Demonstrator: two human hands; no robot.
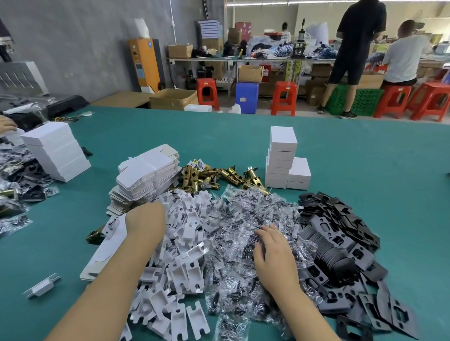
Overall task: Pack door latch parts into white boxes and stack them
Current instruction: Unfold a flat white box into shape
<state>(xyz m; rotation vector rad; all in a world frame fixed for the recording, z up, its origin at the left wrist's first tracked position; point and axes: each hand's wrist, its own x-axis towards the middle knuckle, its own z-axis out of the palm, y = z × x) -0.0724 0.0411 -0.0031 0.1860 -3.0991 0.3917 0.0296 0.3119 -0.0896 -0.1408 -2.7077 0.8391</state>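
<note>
- White plastic inserts [182, 248] hide the left hand's [145, 217] fingers; its grip cannot be told.
- Right hand [272, 247] lies flat, fingers relaxed, on clear screw bags [245, 222].
- Packed white boxes [283, 160] are stacked well beyond both hands on the green tabletop [373, 164].

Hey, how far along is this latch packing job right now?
Early on. Done: a small stack of closed white boxes on the table. In hand: the right hand rests on the bagged screws, and the left hand reaches toward the flat box blanks. Left: big piles of brass latches, white inserts and black plates.
</note>
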